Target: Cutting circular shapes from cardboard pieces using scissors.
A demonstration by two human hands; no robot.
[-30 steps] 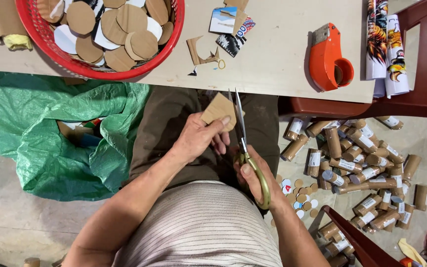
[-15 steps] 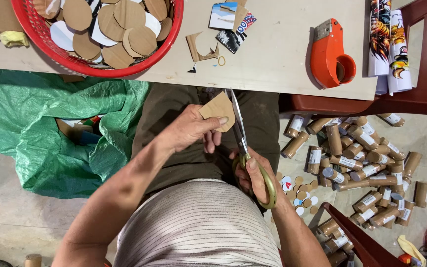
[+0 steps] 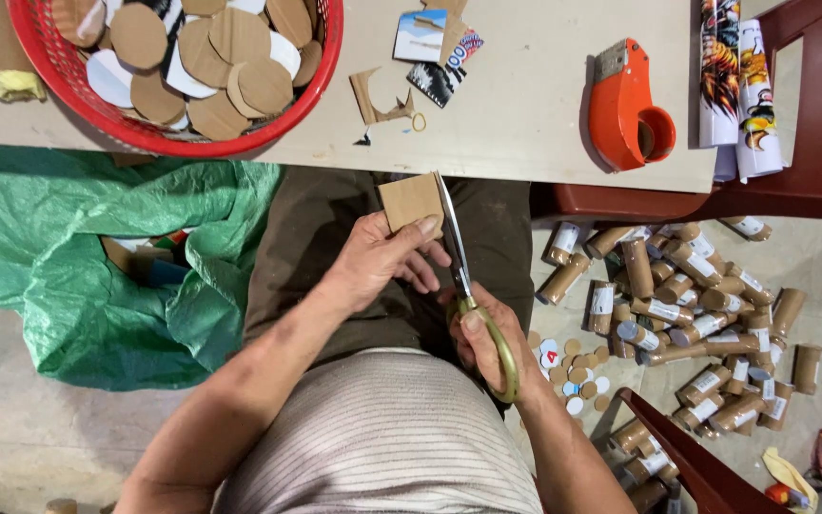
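Frame centre, below the desk (image 3: 525, 124) edge: my left hand (image 3: 378, 262) pinches 1 cardboard piece (image 3: 411, 202). My right hand (image 3: 487, 338) grips scissors (image 3: 463, 286), blades along the piece's right edge.

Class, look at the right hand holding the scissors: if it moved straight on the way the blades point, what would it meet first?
Probably the cardboard piece held by the left hand; the right hand aims its scissors along that piece's edge. Beyond lies the table edge, though depth is unclear.

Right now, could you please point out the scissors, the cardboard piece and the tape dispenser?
scissors (image 3: 453, 249): head view, on the blade.
cardboard piece (image 3: 408, 202): head view, on its flat face.
tape dispenser (image 3: 620, 114): head view, on the orange body.
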